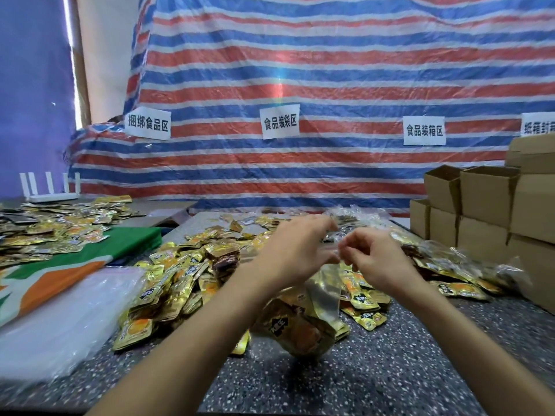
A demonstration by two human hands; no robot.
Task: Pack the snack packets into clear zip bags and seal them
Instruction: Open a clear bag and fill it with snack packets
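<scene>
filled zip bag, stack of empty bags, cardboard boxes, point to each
filled zip bag [303, 322]: head view, its packed lower body
stack of empty bags [60, 319]: head view, top sheet
cardboard boxes [488, 196]: head view, front face of one

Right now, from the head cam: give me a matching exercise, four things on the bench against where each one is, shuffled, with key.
Things
1. filled zip bag
2. stack of empty clear bags
3. cardboard boxes
4. white router

Places
a. far left, at the back
b. stacked at the right edge
c. pinched at its top by left hand and right hand
d. near left, flat on the table

Pairs: 1-c, 2-d, 3-b, 4-a
</scene>
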